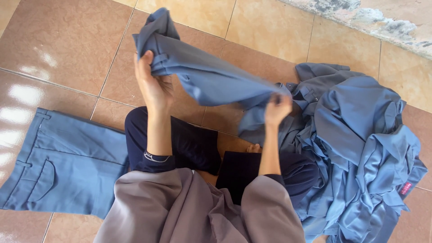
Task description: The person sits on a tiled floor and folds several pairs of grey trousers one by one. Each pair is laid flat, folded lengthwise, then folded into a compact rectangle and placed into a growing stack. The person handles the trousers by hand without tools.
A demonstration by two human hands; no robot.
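The trousers (211,76) were blue-grey and crumpled, held up above the tiled floor and stretched sideways between two grips. Their waistband end, with a belt loop showing, was bunched at upper left; the other end drooped at the right, just beside a heap of similar blue garments.

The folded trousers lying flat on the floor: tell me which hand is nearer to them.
Left. The left hand grips the held-up garment just above the folded trousers; the right hand is farther away, beside the pile.
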